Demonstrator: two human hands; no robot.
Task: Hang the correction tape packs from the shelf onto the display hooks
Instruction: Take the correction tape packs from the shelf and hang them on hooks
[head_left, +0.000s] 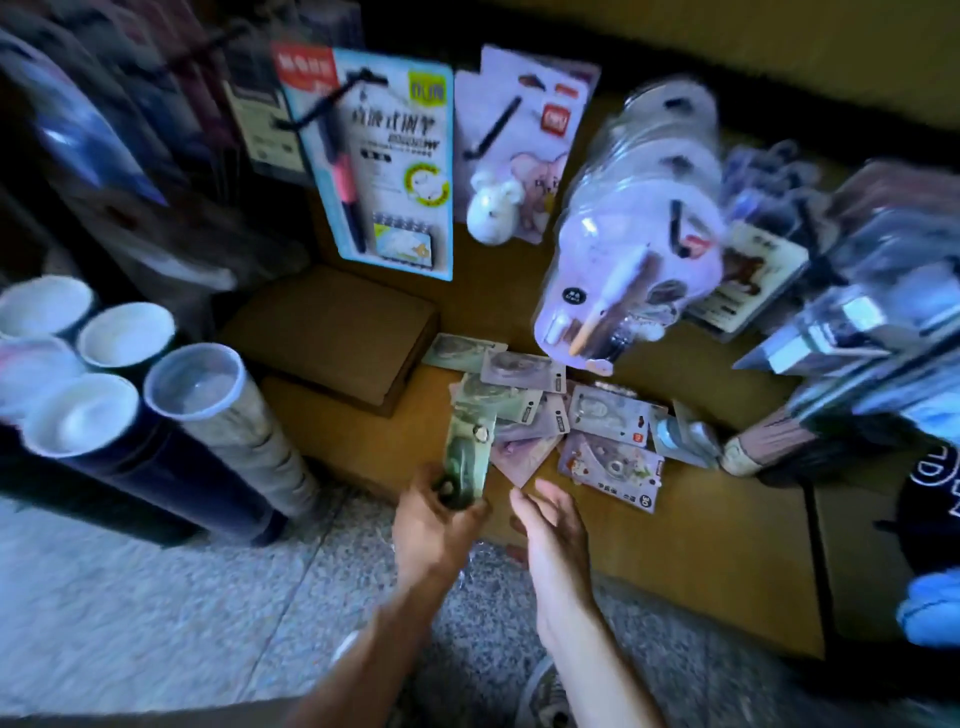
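left hand (434, 525): grips a green tape pack (467, 457)
right hand (550, 525): open, holds nothing
shelf (675, 530): loose packs (582, 421) scattered
left side: upright tubes (130, 384), cardboard box (332, 332)
above the pile: hanging plush pack (623, 249)

One view only, from a camera worn on the person's head, wide-angle, with edges bowed and blurred. It looks forward and steeply down over both forearms onto a low wooden shelf (649, 525) and the speckled floor (156, 597) before it. Hanging display packs (384, 161) fill the upper frame at close range. No second view exists to share ground with.
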